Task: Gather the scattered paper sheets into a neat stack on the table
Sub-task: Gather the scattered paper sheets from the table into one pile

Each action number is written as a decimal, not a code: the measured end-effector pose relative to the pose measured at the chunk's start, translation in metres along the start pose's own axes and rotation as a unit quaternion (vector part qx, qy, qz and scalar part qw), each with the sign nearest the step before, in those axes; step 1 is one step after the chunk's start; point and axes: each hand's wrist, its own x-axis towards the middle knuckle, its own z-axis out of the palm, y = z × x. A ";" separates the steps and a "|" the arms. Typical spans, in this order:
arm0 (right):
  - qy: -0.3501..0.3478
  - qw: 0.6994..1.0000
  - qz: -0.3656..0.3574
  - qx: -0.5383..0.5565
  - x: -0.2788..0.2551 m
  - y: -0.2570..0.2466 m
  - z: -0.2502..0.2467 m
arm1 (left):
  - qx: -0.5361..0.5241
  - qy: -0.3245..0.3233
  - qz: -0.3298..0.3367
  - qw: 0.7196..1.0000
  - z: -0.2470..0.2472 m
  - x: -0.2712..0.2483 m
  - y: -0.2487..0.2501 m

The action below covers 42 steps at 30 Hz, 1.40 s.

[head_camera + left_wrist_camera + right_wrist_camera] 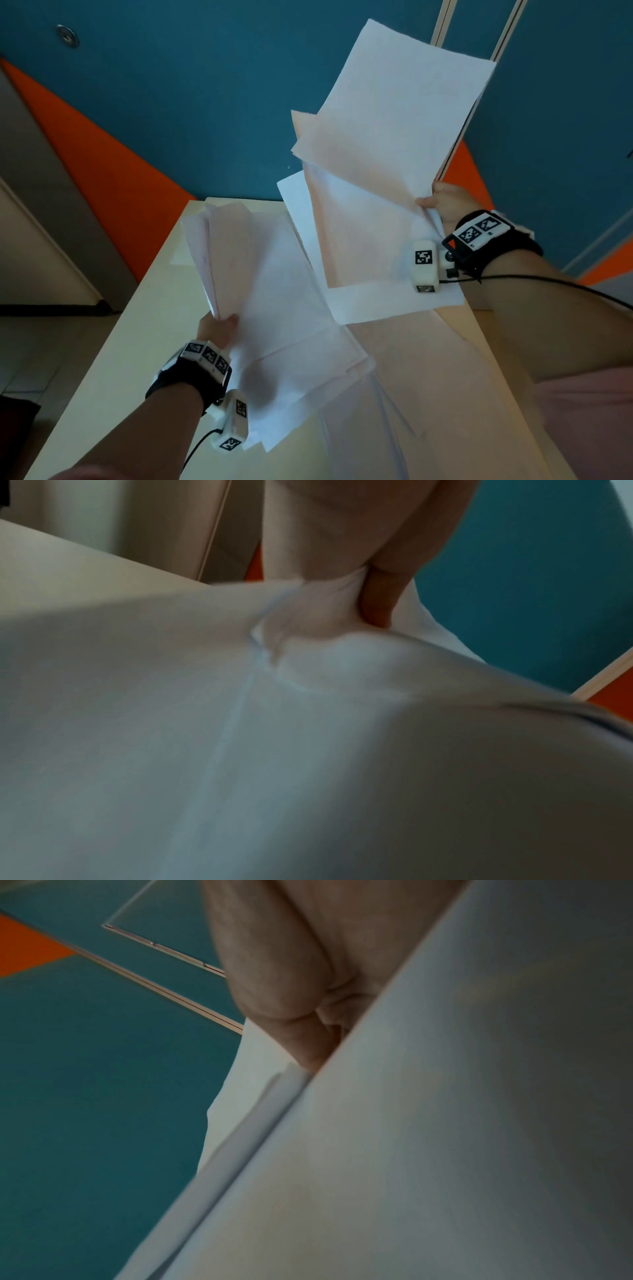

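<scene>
Both hands hold white paper sheets above a cream table (113, 346). My left hand (219, 325) pinches a loose bundle of sheets (270, 291) at its left edge; the bundle fans out and droops toward me. In the left wrist view my thumb (380, 601) presses into the crumpled paper (240, 750). My right hand (435, 202) grips a second, splayed bunch of sheets (383, 161) by its right edge, raised high and tilted. The right wrist view shows my fingers (284, 988) behind those sheets (445, 1123). More sheets (428, 377) lie on the table under both bundles.
Beyond the table's far edge the floor is teal (205, 102) with orange patches (102, 154). A pale door or wall panel (41, 222) stands at the left. Two light strips (479, 34) run across the floor at the upper right. Black cables trail from both wrist cameras.
</scene>
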 end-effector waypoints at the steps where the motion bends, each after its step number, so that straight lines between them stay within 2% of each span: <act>1: -0.005 1.000 0.005 0.006 -0.003 0.005 0.006 | -0.002 -0.008 0.003 1.000 0.002 -0.003 0.002; 6: -0.051 0.995 0.060 -0.063 -0.011 0.051 0.038 | -0.049 -0.070 0.001 0.996 0.006 -0.006 0.010; 9: -0.047 0.991 0.089 -0.085 -0.028 0.067 0.051 | -0.082 -0.109 -0.005 0.991 0.004 -0.007 0.012; 11: -0.043 0.990 0.102 -0.082 -0.038 0.077 0.058 | -0.106 -0.132 -0.005 0.986 0.003 -0.008 0.013; 13: -0.071 0.988 0.116 -0.075 -0.046 0.089 0.066 | -0.114 -0.159 -0.004 0.981 0.000 -0.009 0.012; 16: -0.108 0.982 0.155 0.004 -0.059 0.105 0.081 | -0.097 -0.183 -0.004 0.978 -0.001 -0.012 0.012; 18: -0.104 0.981 0.152 0.053 -0.065 0.110 0.090 | -0.070 -0.192 0.007 0.979 -0.003 -0.017 0.013; 21: -0.096 0.986 0.120 0.060 -0.073 0.111 0.097 | -0.039 -0.193 0.013 0.980 -0.005 -0.015 0.010; 27: -0.130 0.983 0.121 0.055 -0.081 0.114 0.099 | -0.009 -0.177 -0.040 0.983 -0.010 -0.015 0.005; 30: -0.099 0.986 0.103 0.089 -0.087 0.116 0.103 | -0.034 -0.174 -0.046 0.983 -0.007 -0.013 0.001; 33: -0.049 0.996 0.052 0.050 -0.087 0.116 0.107 | -0.023 -0.176 -0.036 0.983 -0.005 -0.013 0.001; 36: -0.035 0.996 0.055 0.054 -0.087 0.116 0.107 | -0.053 -0.191 -0.038 0.979 -0.006 -0.010 0.000; 38: -0.062 0.990 0.083 0.097 -0.089 0.118 0.103 | -0.070 -0.200 -0.046 0.976 -0.009 0.000 -0.006; 40: -0.124 0.974 0.131 0.135 -0.093 0.117 0.097 | -0.076 -0.201 -0.050 0.975 -0.011 0.000 -0.005; 42: -0.193 0.960 0.162 0.125 -0.092 0.119 0.094 | -0.061 -0.183 -0.047 0.980 -0.013 0.001 -0.007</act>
